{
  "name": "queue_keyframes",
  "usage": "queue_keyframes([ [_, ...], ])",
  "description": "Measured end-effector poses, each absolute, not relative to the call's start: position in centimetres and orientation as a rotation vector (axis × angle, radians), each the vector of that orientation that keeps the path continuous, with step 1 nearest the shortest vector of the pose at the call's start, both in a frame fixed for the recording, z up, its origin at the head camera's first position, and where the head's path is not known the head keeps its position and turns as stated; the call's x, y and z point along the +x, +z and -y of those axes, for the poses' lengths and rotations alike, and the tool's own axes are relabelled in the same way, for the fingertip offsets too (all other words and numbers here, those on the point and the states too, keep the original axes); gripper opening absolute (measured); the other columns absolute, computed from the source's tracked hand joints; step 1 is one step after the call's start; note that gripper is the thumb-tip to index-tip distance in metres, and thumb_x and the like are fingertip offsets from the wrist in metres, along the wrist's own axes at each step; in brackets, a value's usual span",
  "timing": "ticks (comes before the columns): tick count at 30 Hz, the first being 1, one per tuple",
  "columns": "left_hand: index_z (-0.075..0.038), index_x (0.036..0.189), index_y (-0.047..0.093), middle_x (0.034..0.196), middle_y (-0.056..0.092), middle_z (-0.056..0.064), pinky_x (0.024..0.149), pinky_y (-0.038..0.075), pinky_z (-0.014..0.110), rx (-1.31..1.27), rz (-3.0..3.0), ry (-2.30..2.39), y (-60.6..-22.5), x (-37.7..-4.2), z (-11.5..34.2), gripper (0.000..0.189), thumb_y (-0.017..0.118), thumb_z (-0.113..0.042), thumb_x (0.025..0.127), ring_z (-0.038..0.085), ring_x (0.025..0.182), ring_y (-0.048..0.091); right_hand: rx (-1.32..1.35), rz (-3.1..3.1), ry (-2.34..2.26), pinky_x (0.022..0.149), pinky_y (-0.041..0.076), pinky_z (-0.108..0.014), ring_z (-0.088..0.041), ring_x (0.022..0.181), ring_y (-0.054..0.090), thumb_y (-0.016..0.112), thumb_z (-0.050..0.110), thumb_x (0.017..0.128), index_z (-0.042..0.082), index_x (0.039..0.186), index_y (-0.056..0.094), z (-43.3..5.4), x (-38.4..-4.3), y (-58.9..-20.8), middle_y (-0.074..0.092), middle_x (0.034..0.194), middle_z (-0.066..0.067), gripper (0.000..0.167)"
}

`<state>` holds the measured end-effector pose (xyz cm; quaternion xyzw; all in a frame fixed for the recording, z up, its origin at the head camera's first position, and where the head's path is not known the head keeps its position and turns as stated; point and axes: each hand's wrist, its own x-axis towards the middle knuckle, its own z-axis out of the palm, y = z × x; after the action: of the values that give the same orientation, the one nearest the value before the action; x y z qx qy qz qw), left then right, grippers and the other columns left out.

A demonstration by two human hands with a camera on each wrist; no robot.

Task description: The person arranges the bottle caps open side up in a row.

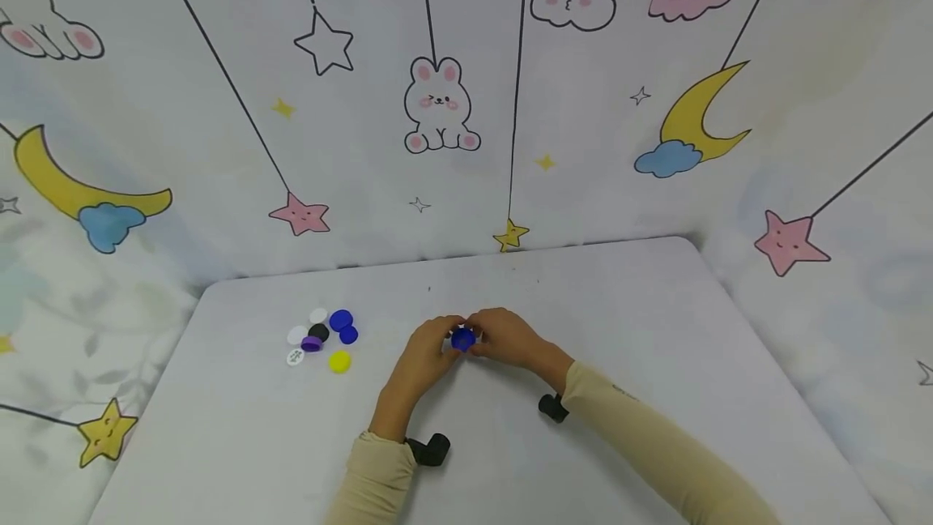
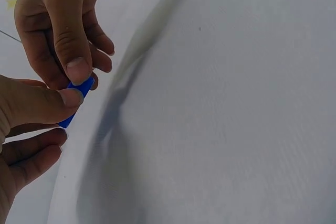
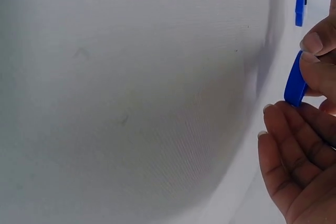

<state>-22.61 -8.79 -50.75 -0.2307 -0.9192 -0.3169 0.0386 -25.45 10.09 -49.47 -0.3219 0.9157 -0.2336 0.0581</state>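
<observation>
A round blue bottle cap (image 1: 462, 339) is held between both hands above the middle of the table. The left hand (image 1: 425, 356) pinches its left side, with the thumb over the cap (image 2: 80, 94) in the left wrist view. From the other side the right hand (image 1: 506, 337) grips the edge with thumb and fingertips. Seen from the right wrist, the cap (image 3: 296, 81) stands tilted on edge, partly covered by fingers. Its inner side faces the head camera, though details in it are too small to tell.
Left of the hands lie several loose caps: a yellow cap (image 1: 339, 361), a purple cap (image 1: 312, 343), a black cap (image 1: 318, 333), two blue caps (image 1: 341, 320) and white ones (image 1: 295, 357). The white table (image 1: 583, 290) meets a cartoon-printed backdrop (image 1: 364, 144) behind.
</observation>
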Motion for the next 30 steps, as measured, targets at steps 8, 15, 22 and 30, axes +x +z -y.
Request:
queue_keyframes([
  [8,-0.004,0.126,0.060,0.116,0.068,0.012,0.090,0.052,0.042,-0.706,2.843,-0.937,-51.8,-22.7,9.2,0.047,0.078,-0.005,0.082,0.027,0.104,0.064,-0.992,-2.804,-0.538,0.081,0.053,-0.033,-0.015,0.091,0.064,0.077,0.028,0.085,0.007,0.117,0.066,-9.4,-25.7,-50.2,0.069,0.102,-0.002,0.040],
  [15,-0.003,0.125,0.060,0.114,0.069,0.013,0.091,0.051,0.042,-0.699,2.828,-0.901,-52.7,-22.9,9.4,0.046,0.077,-0.004,0.082,0.029,0.103,0.064,-1.010,-2.864,-0.473,0.079,0.054,-0.032,-0.016,0.090,0.064,0.079,0.029,0.083,0.007,0.112,0.067,-8.7,-25.7,-50.8,0.067,0.099,-0.002,0.038],
  [22,-0.001,0.123,0.061,0.114,0.069,0.015,0.091,0.051,0.043,-0.673,2.823,-0.850,-52.6,-22.7,9.4,0.045,0.078,-0.005,0.081,0.031,0.102,0.064,-1.014,-2.929,-0.488,0.077,0.054,-0.031,-0.015,0.089,0.064,0.080,0.031,0.082,0.008,0.108,0.068,-8.3,-25.5,-51.1,0.066,0.098,-0.002,0.037],
  [30,-0.003,0.130,0.057,0.122,0.061,0.017,0.099,0.048,0.044,-0.648,2.854,-0.913,-52.4,-22.6,9.5,0.055,0.080,-0.006,0.080,0.032,0.114,0.059,-0.919,-2.843,-0.506,0.083,0.054,-0.035,-0.019,0.094,0.065,0.080,0.032,0.082,0.005,0.115,0.068,-8.7,-25.9,-50.4,0.068,0.103,-0.005,0.044],
])
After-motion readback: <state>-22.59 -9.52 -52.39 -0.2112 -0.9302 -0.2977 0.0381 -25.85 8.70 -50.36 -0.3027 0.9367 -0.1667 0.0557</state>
